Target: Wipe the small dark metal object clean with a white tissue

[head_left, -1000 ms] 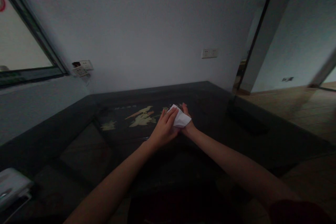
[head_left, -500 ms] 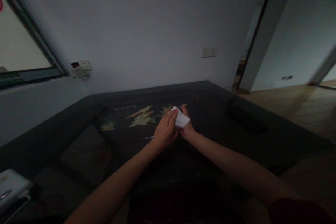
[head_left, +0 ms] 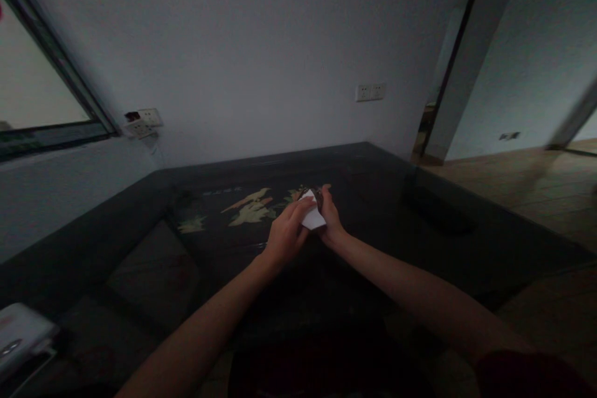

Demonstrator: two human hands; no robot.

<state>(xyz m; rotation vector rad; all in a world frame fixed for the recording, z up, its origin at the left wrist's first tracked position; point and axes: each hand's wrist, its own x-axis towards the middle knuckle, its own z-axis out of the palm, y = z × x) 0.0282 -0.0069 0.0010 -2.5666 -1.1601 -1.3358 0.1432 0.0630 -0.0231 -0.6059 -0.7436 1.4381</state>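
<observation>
Both hands meet over the middle of the dark glossy table (head_left: 368,199). Between the fingers of my left hand (head_left: 285,233) is a folded white tissue or cloth (head_left: 313,219), its lower corner hanging free. My right hand (head_left: 332,221) is curled round a small dark brown patterned object (head_left: 319,194), thumb side up. The tissue lies against this object and covers much of it, so its kind cannot be made out.
Pale flower and bird inlay (head_left: 252,208) decorates the tabletop. A white device (head_left: 23,333) sits at the lower left edge. On the right lies a dark flat object (head_left: 438,210). Sockets (head_left: 370,92) are on the wall behind; a power strip (head_left: 142,124) is near the window.
My left hand and the tissue have shifted slightly left and down, and more of the dark object shows beside my right hand. My right hand has barely moved.
</observation>
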